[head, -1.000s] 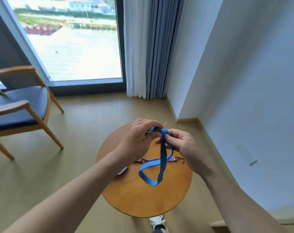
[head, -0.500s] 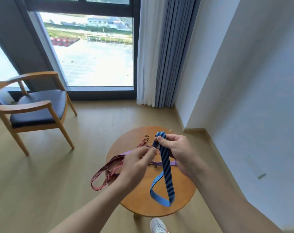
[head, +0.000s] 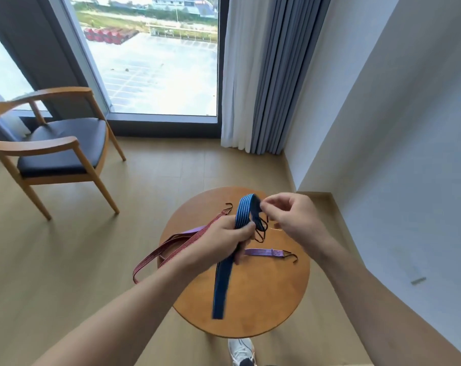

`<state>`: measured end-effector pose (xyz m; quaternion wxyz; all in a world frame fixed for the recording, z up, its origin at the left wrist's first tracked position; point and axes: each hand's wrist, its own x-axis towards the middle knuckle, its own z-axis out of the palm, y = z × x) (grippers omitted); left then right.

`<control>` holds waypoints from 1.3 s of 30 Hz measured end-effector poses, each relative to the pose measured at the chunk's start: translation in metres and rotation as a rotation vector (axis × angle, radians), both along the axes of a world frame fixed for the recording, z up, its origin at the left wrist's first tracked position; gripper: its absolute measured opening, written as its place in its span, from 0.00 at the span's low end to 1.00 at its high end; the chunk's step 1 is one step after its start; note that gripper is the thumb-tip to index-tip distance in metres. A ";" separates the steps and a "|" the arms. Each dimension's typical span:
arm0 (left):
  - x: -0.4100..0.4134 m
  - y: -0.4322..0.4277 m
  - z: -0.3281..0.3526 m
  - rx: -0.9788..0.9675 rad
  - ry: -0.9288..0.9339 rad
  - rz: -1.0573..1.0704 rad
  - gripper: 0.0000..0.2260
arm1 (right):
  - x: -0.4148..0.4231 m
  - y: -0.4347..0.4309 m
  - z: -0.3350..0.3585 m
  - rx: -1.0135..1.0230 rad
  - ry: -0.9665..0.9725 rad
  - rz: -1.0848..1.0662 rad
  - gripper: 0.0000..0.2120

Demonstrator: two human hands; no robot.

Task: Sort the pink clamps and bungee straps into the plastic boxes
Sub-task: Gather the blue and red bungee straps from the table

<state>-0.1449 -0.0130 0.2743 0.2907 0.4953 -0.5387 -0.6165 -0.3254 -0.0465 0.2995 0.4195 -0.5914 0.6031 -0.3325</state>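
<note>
Head view: your left grip clenches the folded blue strap; right grip pinches its top; loose hooks may snag, unfolding it.

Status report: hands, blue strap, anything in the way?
Left hand grips folded blue bungee strap. Right hand pinches its top. Red strap, purple strap lie on table. No boxes visible.

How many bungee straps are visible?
3: blue strap in the left hand; red strap hanging off the table edge; purple strap on the table, partly behind that hand.
</note>
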 end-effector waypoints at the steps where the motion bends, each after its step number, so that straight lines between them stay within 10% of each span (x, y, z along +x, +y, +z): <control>1: 0.002 -0.007 0.002 0.029 0.004 -0.020 0.11 | -0.007 -0.003 -0.003 -0.090 0.204 0.034 0.14; 5: 0.002 -0.031 0.022 0.095 -0.038 -0.194 0.12 | -0.008 -0.014 -0.016 -0.097 0.278 0.462 0.37; 9: 0.001 -0.044 0.032 0.110 -0.057 -0.276 0.14 | 0.008 -0.018 -0.036 0.181 -0.094 0.497 0.16; 20: 0.016 -0.069 -0.005 0.128 -0.252 0.425 0.20 | 0.019 -0.018 -0.086 0.310 -0.374 0.350 0.07; 28: -0.003 -0.080 0.002 0.049 0.021 0.607 0.25 | 0.035 -0.022 -0.085 0.273 -0.301 0.511 0.32; 39: 0.006 -0.076 -0.041 0.033 -0.358 0.643 0.27 | 0.056 -0.015 -0.114 0.389 -0.376 0.269 0.05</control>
